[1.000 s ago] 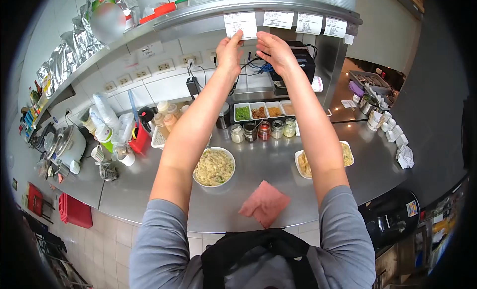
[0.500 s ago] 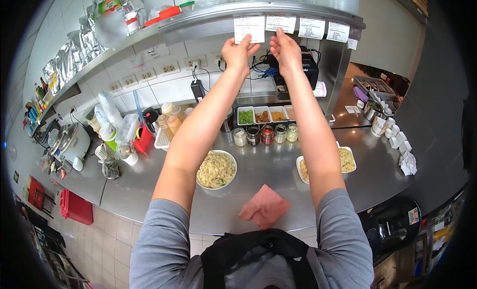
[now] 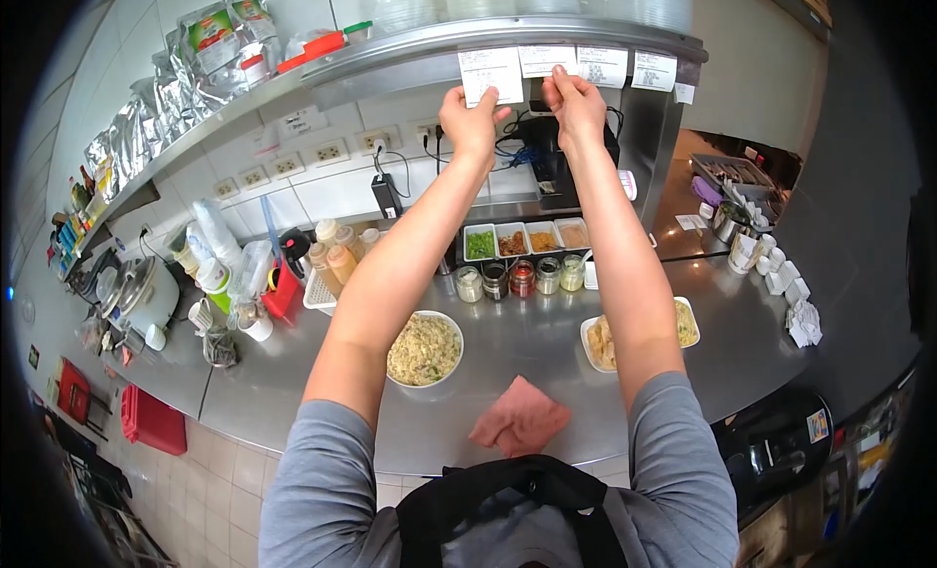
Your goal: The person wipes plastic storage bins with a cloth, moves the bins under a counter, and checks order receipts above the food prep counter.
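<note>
High in front of me, my left hand (image 3: 470, 126) is closed with its thumb on the lower part of a white printed slip (image 3: 490, 72), which hangs lowest of the row. Beside it my right hand (image 3: 578, 111) has its thumb at the lower edge of a second printed slip (image 3: 548, 60), fingers curled below. More slips, such as this third one (image 3: 601, 66), hang from the metal shelf edge (image 3: 410, 53). Under my left forearm stands a white bowl of fried rice (image 3: 427, 349). A white dish of food (image 3: 600, 344) is partly hidden by my right arm.
A pink cloth (image 3: 521, 416) lies on the steel counter (image 3: 429, 436). Several topping jars (image 3: 522, 279) stand before trays of toppings (image 3: 511, 240). Sauce bottles (image 3: 340, 262), a red holder (image 3: 283, 293) and a rice cooker (image 3: 146, 287) are at left. White cups (image 3: 781, 275) stand at right.
The slips and shelf sit slightly lower in view. Both hands stay at the slips; my right hand has shifted a little right and down in the picture.
</note>
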